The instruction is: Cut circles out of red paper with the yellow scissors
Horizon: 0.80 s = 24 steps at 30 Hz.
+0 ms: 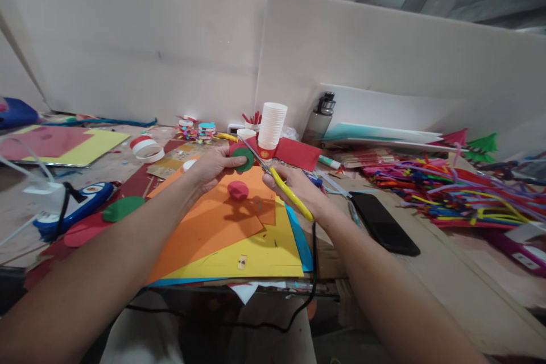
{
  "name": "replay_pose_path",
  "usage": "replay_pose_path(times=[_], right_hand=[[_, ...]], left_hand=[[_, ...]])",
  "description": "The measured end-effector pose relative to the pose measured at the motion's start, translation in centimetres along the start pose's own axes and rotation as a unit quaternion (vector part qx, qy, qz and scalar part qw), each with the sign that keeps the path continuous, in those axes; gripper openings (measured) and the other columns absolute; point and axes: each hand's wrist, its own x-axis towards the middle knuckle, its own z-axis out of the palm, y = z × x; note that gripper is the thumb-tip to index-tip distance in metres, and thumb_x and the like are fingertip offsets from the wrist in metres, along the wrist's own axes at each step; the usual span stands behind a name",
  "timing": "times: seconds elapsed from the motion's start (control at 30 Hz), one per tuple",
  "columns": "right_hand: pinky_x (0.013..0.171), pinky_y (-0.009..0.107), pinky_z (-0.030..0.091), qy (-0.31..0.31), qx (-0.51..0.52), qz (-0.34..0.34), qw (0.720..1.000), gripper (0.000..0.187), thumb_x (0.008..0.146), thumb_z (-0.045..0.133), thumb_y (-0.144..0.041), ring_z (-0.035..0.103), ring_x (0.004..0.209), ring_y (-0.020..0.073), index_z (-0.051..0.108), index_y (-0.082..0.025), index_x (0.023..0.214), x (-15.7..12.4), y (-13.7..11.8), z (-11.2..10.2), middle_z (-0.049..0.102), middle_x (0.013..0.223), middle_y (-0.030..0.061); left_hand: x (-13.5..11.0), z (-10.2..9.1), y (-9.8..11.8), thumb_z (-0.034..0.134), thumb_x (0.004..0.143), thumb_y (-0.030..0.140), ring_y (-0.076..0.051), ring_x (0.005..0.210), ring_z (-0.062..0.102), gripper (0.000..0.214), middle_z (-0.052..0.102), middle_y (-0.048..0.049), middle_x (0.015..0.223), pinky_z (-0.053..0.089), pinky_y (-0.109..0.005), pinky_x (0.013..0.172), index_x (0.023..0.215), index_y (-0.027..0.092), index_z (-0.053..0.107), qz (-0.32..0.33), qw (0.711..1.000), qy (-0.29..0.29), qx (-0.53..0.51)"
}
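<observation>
My left hand [212,166] pinches a green paper disc [244,164] between thumb and fingers, above the sheets on the table. Red paper shows just behind the disc; whether it is held too, I cannot tell. My right hand [298,185] grips yellow-handled scissors [284,183], whose blades point up and left by the disc's right edge. Whether the blades touch the disc is unclear. Below, a round red paper piece [238,190] lies on orange paper [209,222], which overlaps a yellow sheet [273,247].
Stacked white paper cups [272,128] stand behind my hands, near a dark bottle [319,118]. To the right lie a black phone [384,224] and a heap of coloured pipe cleaners [452,190]. A blue-and-white tool [77,207] sits at left; a black cable [314,261] hangs over the front edge.
</observation>
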Motion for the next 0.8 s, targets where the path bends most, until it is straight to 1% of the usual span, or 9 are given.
replay_pose_path(times=[0.23, 0.47, 0.63, 0.8], right_hand=[[0.067, 0.025, 0.033, -0.002, -0.027, 0.000, 1.000, 0.041, 0.090, 0.047, -0.057, 0.045, 0.070, 0.0126, 0.055, -0.017, 0.084, 0.1, 1.1, 0.4, 0.055, 0.080, 0.0004], [0.066, 0.024, 0.032, 0.007, -0.016, -0.014, 1.000, 0.039, 0.091, 0.047, -0.054, 0.041, 0.067, 0.0115, 0.052, -0.018, 0.079, 0.0, 0.5, 0.4, 0.052, 0.076, -0.0008], [0.066, 0.024, 0.032, -0.009, -0.009, -0.006, 1.000, 0.043, 0.091, 0.046, -0.058, 0.041, 0.067, 0.0114, 0.054, -0.017, 0.079, -0.1, 0.4, 0.2, 0.051, 0.076, -0.0007], [0.066, 0.025, 0.033, -0.029, -0.008, -0.011, 0.999, 0.043, 0.090, 0.046, -0.058, 0.046, 0.072, 0.0133, 0.057, -0.017, 0.083, -0.1, 0.5, 0.0, 0.056, 0.082, 0.0014]], left_hand=[[0.0, 0.0, 0.0, 0.084, 0.056, 0.028, -0.011, 0.057, 0.052, 0.025, 0.064, -0.0041, 0.066, 0.037, -0.025, 0.058, 0.071, 0.012, 0.071, -0.002, 0.999, -0.013, 0.033], [0.1, 0.0, 0.0, 0.084, 0.053, 0.029, -0.011, 0.057, 0.051, 0.027, 0.065, -0.0035, 0.067, 0.036, -0.024, 0.057, 0.072, 0.014, 0.072, -0.007, 0.999, -0.017, 0.037], [-0.1, -0.1, 0.5, 0.084, 0.051, 0.026, -0.011, 0.058, 0.052, 0.026, 0.065, -0.0046, 0.067, 0.037, -0.024, 0.058, 0.069, 0.013, 0.071, -0.014, 0.999, -0.024, 0.039], [-0.3, -0.4, 1.0, 0.084, 0.052, 0.028, -0.012, 0.058, 0.051, 0.023, 0.064, -0.0039, 0.064, 0.036, -0.023, 0.055, 0.067, 0.015, 0.072, -0.027, 0.997, -0.043, 0.062]])
